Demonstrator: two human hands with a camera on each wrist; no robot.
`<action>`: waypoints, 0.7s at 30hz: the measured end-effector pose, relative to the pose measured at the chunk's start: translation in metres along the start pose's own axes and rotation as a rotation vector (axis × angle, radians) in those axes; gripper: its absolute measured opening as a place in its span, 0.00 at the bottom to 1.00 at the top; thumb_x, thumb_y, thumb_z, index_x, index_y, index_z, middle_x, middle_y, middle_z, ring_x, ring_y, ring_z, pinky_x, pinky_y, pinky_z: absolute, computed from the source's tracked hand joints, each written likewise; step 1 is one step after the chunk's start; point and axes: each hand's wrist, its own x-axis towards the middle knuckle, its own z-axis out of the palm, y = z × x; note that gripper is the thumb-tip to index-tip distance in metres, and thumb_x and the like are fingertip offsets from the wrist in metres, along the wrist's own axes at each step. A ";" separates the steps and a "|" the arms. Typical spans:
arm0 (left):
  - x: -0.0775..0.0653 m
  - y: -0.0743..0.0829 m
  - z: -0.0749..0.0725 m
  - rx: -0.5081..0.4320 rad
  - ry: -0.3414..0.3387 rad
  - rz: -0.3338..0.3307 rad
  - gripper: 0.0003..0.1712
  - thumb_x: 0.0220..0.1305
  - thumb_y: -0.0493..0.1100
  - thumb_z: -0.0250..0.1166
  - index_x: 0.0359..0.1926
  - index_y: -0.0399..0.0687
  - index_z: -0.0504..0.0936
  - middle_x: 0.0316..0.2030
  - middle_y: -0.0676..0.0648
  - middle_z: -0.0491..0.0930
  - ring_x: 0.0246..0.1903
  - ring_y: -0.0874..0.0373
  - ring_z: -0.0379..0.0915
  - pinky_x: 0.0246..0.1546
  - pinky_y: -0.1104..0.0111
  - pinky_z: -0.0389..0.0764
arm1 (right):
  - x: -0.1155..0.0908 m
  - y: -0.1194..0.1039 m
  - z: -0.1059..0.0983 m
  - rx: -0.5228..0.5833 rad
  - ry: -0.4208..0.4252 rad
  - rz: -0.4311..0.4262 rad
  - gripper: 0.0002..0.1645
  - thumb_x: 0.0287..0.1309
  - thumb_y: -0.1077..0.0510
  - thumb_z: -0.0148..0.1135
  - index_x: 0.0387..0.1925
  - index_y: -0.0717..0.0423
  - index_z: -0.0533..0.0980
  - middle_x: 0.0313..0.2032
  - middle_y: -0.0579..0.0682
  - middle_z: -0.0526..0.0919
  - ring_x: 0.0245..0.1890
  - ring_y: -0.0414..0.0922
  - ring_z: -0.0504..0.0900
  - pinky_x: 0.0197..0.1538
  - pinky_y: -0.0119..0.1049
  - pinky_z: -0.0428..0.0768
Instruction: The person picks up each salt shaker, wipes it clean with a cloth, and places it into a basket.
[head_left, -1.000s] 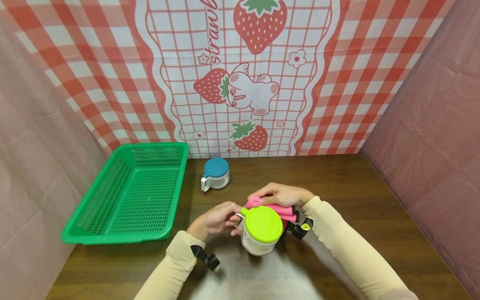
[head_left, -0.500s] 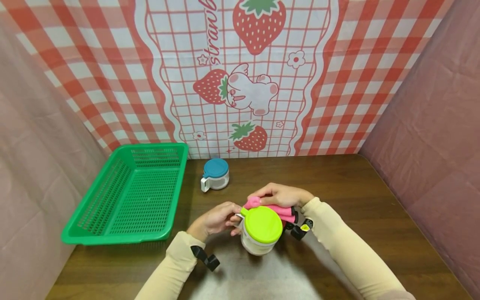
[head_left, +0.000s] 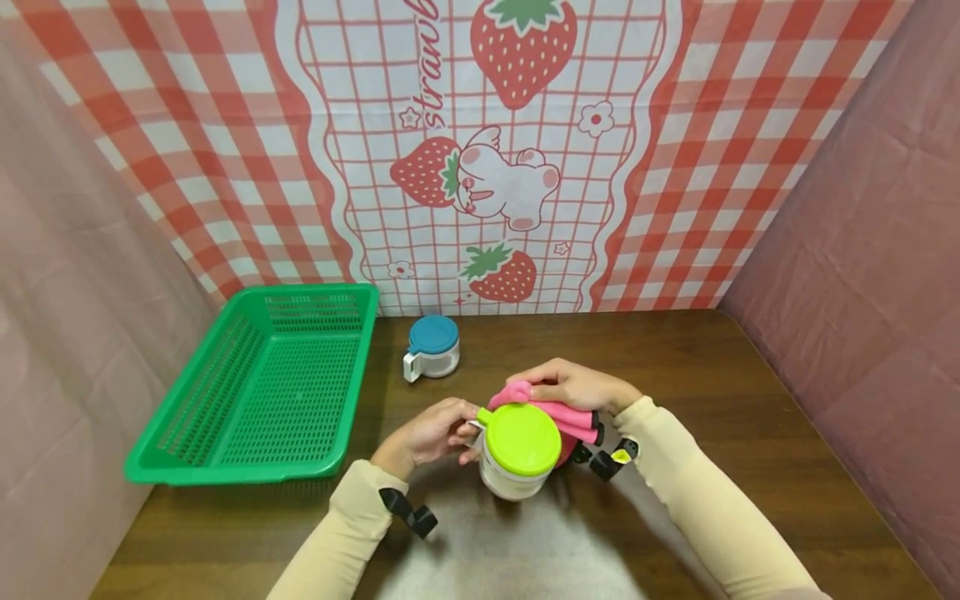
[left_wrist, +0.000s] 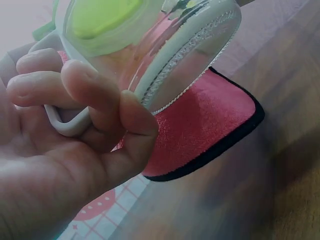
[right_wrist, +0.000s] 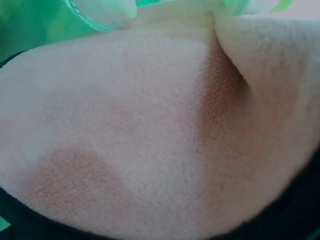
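A clear jar (head_left: 512,482) with a lime-green lid (head_left: 523,439) and a white handle is held over the table. My left hand (head_left: 430,433) grips it by the handle; the left wrist view shows the fingers curled through the handle (left_wrist: 71,123). Behind the jar, my right hand (head_left: 576,384) holds a pink cloth (head_left: 564,414) with black edging, bunched against the jar's far side. Below the jar body, part of the cloth (left_wrist: 200,127) hangs down in the left wrist view. The same cloth (right_wrist: 125,105) fills most of the right wrist view and hides the right fingers.
A second clear jar (head_left: 441,363) with a blue lid stands toward the back of the wooden table (head_left: 675,358). On the left is a green plastic basket (head_left: 363,367) with perforated walls. A strawberry-print checked cloth (head_left: 570,275) hangs behind, with pink drapes at both sides.
The right hand and pink cloth have shifted slightly right and up along the jar. The jar has risen slightly in view. The left hand keeps its hold on the handle.
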 end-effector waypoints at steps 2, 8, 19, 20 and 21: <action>-0.001 0.001 0.000 0.000 0.030 0.000 0.18 0.66 0.39 0.38 0.21 0.53 0.67 0.14 0.60 0.60 0.14 0.61 0.61 0.27 0.70 0.70 | -0.002 -0.001 -0.001 -0.007 0.022 -0.002 0.22 0.69 0.61 0.51 0.60 0.64 0.73 0.53 0.62 0.81 0.44 0.37 0.81 0.46 0.30 0.82; -0.001 0.007 0.001 0.031 0.112 0.060 0.17 0.65 0.39 0.40 0.18 0.52 0.65 0.14 0.59 0.60 0.14 0.62 0.57 0.22 0.73 0.71 | -0.007 -0.006 -0.005 -0.037 0.104 -0.005 0.23 0.69 0.61 0.51 0.61 0.67 0.71 0.54 0.64 0.80 0.44 0.35 0.81 0.45 0.29 0.81; -0.004 0.008 -0.006 0.061 0.188 0.104 0.16 0.64 0.39 0.42 0.18 0.52 0.62 0.15 0.59 0.59 0.15 0.63 0.57 0.21 0.73 0.70 | -0.012 -0.006 -0.006 -0.114 0.236 0.074 0.23 0.68 0.61 0.52 0.61 0.65 0.72 0.52 0.64 0.80 0.39 0.33 0.79 0.38 0.26 0.79; -0.004 0.008 -0.006 0.059 0.191 0.109 0.16 0.64 0.39 0.42 0.19 0.52 0.62 0.15 0.59 0.59 0.15 0.62 0.56 0.21 0.73 0.70 | -0.013 -0.006 -0.006 -0.128 0.249 0.076 0.23 0.68 0.62 0.52 0.61 0.66 0.71 0.51 0.64 0.80 0.39 0.33 0.78 0.38 0.26 0.78; -0.005 0.008 -0.007 0.058 0.192 0.116 0.15 0.64 0.39 0.42 0.19 0.52 0.63 0.15 0.59 0.59 0.14 0.62 0.55 0.21 0.73 0.70 | -0.013 -0.006 -0.006 -0.128 0.254 0.078 0.23 0.67 0.62 0.52 0.61 0.66 0.71 0.51 0.64 0.80 0.38 0.33 0.78 0.37 0.26 0.78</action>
